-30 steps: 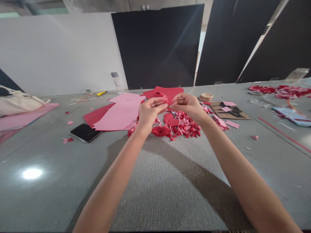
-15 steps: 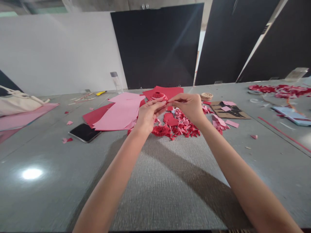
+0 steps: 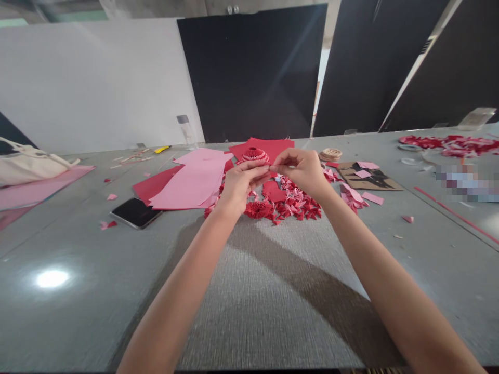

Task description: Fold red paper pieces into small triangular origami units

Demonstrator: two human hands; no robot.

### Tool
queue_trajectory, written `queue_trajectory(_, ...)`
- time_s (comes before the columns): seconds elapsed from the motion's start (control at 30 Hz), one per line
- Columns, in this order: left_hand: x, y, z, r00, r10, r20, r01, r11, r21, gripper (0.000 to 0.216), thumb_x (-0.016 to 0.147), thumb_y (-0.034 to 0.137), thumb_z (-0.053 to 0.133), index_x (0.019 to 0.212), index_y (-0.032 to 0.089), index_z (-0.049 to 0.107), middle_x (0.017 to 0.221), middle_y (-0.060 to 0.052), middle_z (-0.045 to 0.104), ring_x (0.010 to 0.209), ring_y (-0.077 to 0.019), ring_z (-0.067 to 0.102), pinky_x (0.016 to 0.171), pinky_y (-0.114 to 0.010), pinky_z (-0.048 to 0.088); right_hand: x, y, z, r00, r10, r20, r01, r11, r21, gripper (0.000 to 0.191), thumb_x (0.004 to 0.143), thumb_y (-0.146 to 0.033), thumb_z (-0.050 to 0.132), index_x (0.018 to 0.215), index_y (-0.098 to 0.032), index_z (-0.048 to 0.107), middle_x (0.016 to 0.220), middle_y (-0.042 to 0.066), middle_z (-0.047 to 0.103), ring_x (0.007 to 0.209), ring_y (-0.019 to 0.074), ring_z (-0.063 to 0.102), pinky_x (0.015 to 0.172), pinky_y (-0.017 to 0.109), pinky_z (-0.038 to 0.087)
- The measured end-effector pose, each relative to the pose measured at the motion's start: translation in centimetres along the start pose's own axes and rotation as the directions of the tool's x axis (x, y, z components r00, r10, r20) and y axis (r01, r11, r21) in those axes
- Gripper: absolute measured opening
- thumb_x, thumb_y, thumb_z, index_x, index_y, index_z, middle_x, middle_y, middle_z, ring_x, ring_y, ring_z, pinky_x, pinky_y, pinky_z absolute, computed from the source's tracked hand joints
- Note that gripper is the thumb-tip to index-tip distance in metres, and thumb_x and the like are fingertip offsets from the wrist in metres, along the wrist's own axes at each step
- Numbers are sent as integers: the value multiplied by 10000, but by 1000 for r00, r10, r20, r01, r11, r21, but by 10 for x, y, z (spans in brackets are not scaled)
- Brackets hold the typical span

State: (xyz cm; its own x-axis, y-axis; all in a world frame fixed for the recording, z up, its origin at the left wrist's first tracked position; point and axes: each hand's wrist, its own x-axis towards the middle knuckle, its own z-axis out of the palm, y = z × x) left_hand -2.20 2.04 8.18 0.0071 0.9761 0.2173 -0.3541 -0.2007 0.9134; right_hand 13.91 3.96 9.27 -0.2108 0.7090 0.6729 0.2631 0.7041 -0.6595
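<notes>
My left hand and my right hand meet fingertip to fingertip above a heap of small folded red paper pieces. Both hands pinch a small red paper piece between thumbs and fingers; most of it is hidden by the fingers. Just behind my hands stands a round red and white paper model. A red pleated paper rosette lies below my left wrist.
Pink sheets and red sheets lie on the grey table. A phone rests at the left, a clear bottle behind. A brown card, a round wooden spool and more red scraps sit to the right. A cream bag is at far left.
My hands have drawn a little closer together, and the fingertips now meet on the small red piece. The round paper model now shows clear behind them.
</notes>
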Motion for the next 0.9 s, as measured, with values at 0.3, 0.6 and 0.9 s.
queue_trajectory(0.3, -1, 5, 2, 962, 261, 78, -272, 901, 337, 188, 693, 185, 765, 881, 198, 766, 966, -74, 761, 948, -223, 701, 870, -350, 555, 1, 4, -7, 976, 202, 85, -216, 953, 213, 343, 644, -484, 818, 714, -175, 687, 708, 31, 653, 667, 135, 569, 633, 304, 456)
queue_trajectory(0.6, 1, 4, 1, 963, 270, 24, -258, 885, 388, 261, 605, 217, 832, 855, 195, 759, 918, -69, 760, 910, -226, 708, 854, -366, 569, 3, 7, -6, 968, 215, 132, -245, 928, 280, 371, 645, -494, 818, 772, -171, 685, 746, 32, 662, 697, 132, 587, 684, 305, 479)
queue_trajectory(0.9, 0, 0, 3, 963, 270, 8, -255, 899, 356, 232, 592, 167, 815, 814, 187, 747, 839, -40, 748, 843, -189, 706, 815, -328, 579, 3, 5, -7, 959, 244, 146, -274, 927, 255, 294, 659, -426, 816, 729, -167, 696, 725, 35, 675, 686, 135, 590, 676, 310, 465)
